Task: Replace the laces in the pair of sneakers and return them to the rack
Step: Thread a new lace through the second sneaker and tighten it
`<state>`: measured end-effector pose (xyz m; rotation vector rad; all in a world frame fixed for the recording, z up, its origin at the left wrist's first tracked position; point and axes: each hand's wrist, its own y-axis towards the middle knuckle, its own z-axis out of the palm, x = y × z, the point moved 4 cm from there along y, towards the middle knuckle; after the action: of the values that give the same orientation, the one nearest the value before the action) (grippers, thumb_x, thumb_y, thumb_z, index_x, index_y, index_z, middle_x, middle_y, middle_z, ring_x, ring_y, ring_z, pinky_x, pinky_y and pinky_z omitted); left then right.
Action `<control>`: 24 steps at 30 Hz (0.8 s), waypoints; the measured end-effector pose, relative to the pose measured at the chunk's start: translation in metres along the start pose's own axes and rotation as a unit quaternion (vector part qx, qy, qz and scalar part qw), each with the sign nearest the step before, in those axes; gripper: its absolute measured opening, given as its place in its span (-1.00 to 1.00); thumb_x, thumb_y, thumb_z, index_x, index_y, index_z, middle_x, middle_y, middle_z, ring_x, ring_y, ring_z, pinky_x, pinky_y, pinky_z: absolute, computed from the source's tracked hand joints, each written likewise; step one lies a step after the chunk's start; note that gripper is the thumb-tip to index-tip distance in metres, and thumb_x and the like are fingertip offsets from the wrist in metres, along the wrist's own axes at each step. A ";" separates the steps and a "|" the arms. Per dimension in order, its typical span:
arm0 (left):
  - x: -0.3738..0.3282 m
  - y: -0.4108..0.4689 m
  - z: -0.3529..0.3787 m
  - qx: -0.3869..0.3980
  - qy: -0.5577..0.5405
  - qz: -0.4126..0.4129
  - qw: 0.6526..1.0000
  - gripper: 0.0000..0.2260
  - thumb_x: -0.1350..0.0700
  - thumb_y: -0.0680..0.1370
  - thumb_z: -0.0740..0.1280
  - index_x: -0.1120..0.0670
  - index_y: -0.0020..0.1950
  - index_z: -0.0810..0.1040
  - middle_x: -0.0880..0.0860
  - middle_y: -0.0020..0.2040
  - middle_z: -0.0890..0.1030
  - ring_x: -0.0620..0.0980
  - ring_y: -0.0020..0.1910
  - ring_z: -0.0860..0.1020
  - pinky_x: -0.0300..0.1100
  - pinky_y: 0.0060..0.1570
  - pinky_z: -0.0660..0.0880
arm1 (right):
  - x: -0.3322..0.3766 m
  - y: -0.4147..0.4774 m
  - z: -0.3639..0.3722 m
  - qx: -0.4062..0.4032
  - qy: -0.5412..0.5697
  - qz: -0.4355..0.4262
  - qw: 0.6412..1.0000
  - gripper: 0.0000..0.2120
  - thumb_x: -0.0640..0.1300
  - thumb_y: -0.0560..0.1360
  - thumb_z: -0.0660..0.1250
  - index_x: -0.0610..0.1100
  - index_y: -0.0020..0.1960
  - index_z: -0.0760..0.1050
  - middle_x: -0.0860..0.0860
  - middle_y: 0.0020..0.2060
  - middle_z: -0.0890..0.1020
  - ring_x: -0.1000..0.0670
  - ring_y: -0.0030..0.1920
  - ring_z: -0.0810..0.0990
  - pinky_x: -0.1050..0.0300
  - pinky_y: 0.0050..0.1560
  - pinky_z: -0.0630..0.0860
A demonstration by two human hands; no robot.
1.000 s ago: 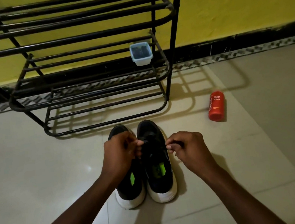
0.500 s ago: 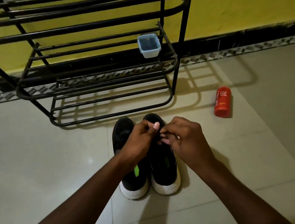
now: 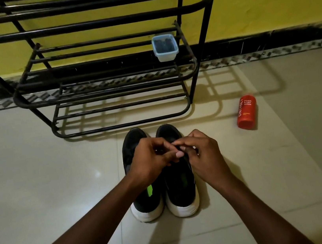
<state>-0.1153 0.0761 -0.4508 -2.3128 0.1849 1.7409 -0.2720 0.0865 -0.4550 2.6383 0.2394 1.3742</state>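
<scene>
Bottom centre of the frame, the sneakers (image 3: 147, 206) stand side by side on the tiled floor (image 3: 40, 180), heels nearest. Over the right-hand one, the left hand (image 3: 151, 160) and right hand (image 3: 206, 154) meet, fingers curled and pinching the dark lace (image 3: 185, 156), which is hard to make out. A red bottle (image 3: 246, 112) lies at the right. Behind, the rack (image 3: 84, 26) holds a small tub (image 3: 165, 47).
</scene>
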 end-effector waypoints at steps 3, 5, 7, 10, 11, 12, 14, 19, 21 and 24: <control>0.005 -0.002 -0.003 -0.030 0.041 -0.003 0.999 -0.94 0.21 0.43 0.57 0.13 -0.17 0.71 0.02 -0.25 0.72 -0.06 -0.26 0.71 -0.16 -0.17 0.66 | -0.005 0.001 0.001 0.025 0.011 -0.020 0.999 -0.73 -0.33 0.53 0.39 -0.05 0.11 0.72 0.05 -0.13 0.61 0.06 -0.03 0.59 0.26 -0.03 0.51; 0.004 -0.003 -0.003 -0.051 0.063 0.006 0.997 -0.91 0.21 0.41 0.58 0.10 -0.20 0.70 0.00 -0.27 0.71 -0.08 -0.29 0.70 -0.16 -0.19 0.66 | -0.006 0.002 0.001 0.026 0.022 -0.031 0.999 -0.76 -0.30 0.49 0.45 -0.06 0.08 0.73 0.06 -0.13 0.64 0.05 -0.01 0.59 0.25 -0.02 0.51; 0.004 -0.003 -0.005 -0.064 0.041 0.002 0.997 -0.87 0.25 0.41 0.58 0.11 -0.20 0.65 0.04 -0.26 0.71 -0.05 -0.27 0.71 -0.16 -0.21 0.65 | -0.005 0.004 0.000 0.009 0.015 -0.045 0.999 -0.80 -0.28 0.45 0.49 -0.07 0.03 0.74 0.05 -0.15 0.66 0.04 -0.02 0.59 0.27 -0.06 0.48; 0.003 -0.003 -0.004 -0.056 -0.046 -0.022 0.997 -0.79 0.36 0.44 0.53 0.14 -0.04 0.60 0.14 -0.15 0.70 0.08 -0.17 0.73 0.01 -0.19 0.68 | -0.007 0.006 -0.002 -0.024 -0.053 -0.086 0.995 -0.85 -0.25 0.44 0.52 -0.11 -0.01 0.74 0.01 -0.17 0.66 -0.03 -0.06 0.58 0.15 -0.12 0.51; 0.002 -0.003 -0.003 -0.055 -0.073 -0.033 0.995 -0.79 0.37 0.48 0.49 0.15 0.02 0.58 0.14 -0.12 0.70 0.10 -0.16 0.73 0.03 -0.20 0.68 | -0.007 0.006 -0.002 -0.032 -0.083 -0.103 0.991 -0.86 -0.24 0.44 0.52 -0.12 -0.01 0.73 -0.01 -0.17 0.66 -0.05 -0.06 0.57 0.10 -0.13 0.52; 0.002 -0.003 -0.003 -0.054 -0.101 -0.043 0.992 -0.82 0.36 0.53 0.43 0.16 0.07 0.56 0.15 -0.10 0.69 0.12 -0.15 0.73 0.03 -0.21 0.68 | -0.008 0.005 -0.003 -0.040 -0.111 -0.118 0.986 -0.85 -0.23 0.44 0.50 -0.14 0.00 0.72 -0.02 -0.18 0.65 -0.07 -0.06 0.57 0.07 -0.14 0.52; 0.001 -0.003 -0.002 -0.044 -0.159 -0.064 0.984 -0.87 0.37 0.62 0.29 0.22 0.13 0.53 0.20 -0.03 0.67 0.14 -0.15 0.72 0.01 -0.21 0.68 | -0.008 0.003 -0.003 -0.061 -0.147 -0.138 0.978 -0.84 -0.21 0.44 0.48 -0.17 0.01 0.71 -0.04 -0.18 0.64 -0.10 -0.07 0.56 0.06 -0.17 0.51; 0.008 -0.001 0.001 -0.019 -0.191 -0.130 0.973 -0.75 0.45 0.54 0.36 0.22 0.17 0.56 0.26 0.07 0.65 0.23 -0.07 0.72 -0.05 -0.19 0.67 | -0.010 -0.005 0.000 -0.098 -0.110 -0.143 0.979 -0.86 -0.27 0.46 0.49 -0.21 0.02 0.70 -0.06 -0.16 0.66 -0.11 -0.08 0.58 0.06 -0.11 0.52; 0.011 -0.001 0.001 -0.035 -0.188 -0.143 0.971 -0.80 0.42 0.54 0.38 0.22 0.12 0.58 0.28 0.02 0.66 0.23 -0.08 0.72 -0.08 -0.19 0.66 | -0.011 -0.007 0.001 -0.095 -0.095 -0.140 0.981 -0.86 -0.29 0.46 0.49 -0.22 0.02 0.69 -0.06 -0.14 0.67 -0.11 -0.07 0.58 0.07 -0.09 0.52; 0.014 -0.001 -0.004 -0.071 -0.132 -0.109 0.983 -0.89 0.38 0.56 0.37 0.23 0.05 0.60 0.25 -0.08 0.68 0.17 -0.14 0.73 -0.08 -0.17 0.67 | -0.009 -0.007 0.001 -0.088 -0.093 -0.146 0.981 -0.90 -0.30 0.47 0.50 -0.22 -0.02 0.69 -0.06 -0.14 0.68 -0.10 -0.07 0.58 0.08 -0.07 0.53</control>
<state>-0.1069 0.0764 -0.4632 -2.0695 -0.2404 1.9746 -0.2764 0.0916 -0.4645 2.4458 0.4392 1.0022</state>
